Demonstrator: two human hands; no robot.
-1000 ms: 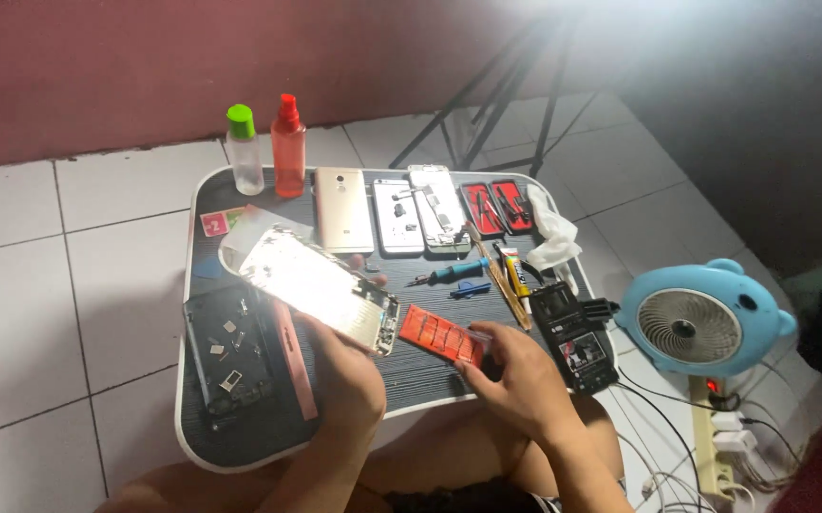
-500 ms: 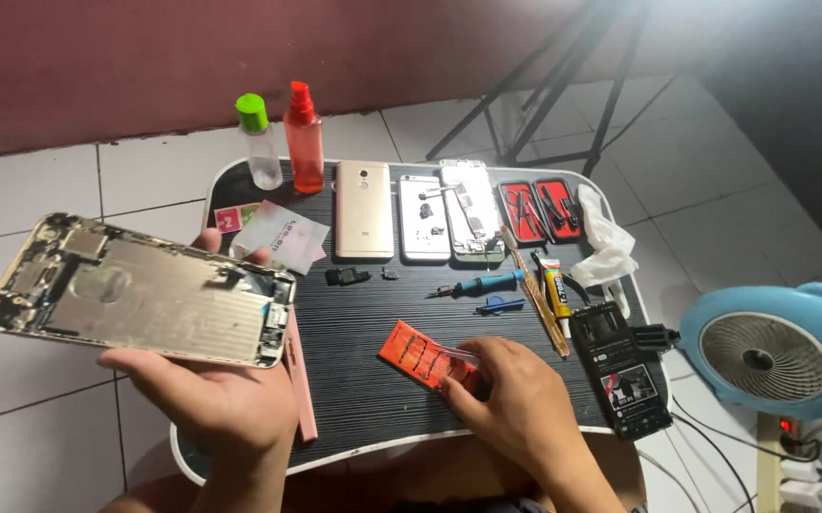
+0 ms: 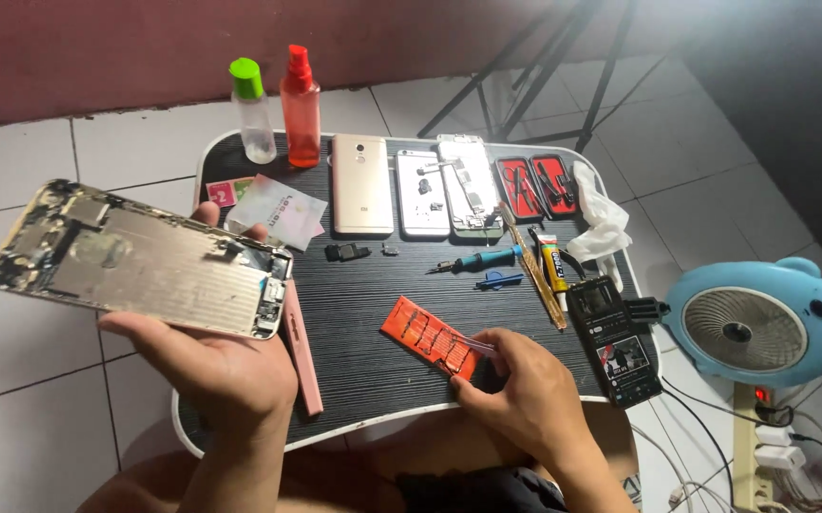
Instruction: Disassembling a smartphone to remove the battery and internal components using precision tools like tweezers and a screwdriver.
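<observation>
From the head view I see my left hand [image 3: 216,366] raised palm up, gripping a phone shell [image 3: 140,258] left of the tray [image 3: 354,313]; my right hand [image 3: 525,394] pinches an orange packet [image 3: 430,336] on the tray; its fingertips are hard to make out.

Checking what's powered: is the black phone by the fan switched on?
On: the black phone shows a lit screen with pictures, lying flat beside the blue fan.
</observation>
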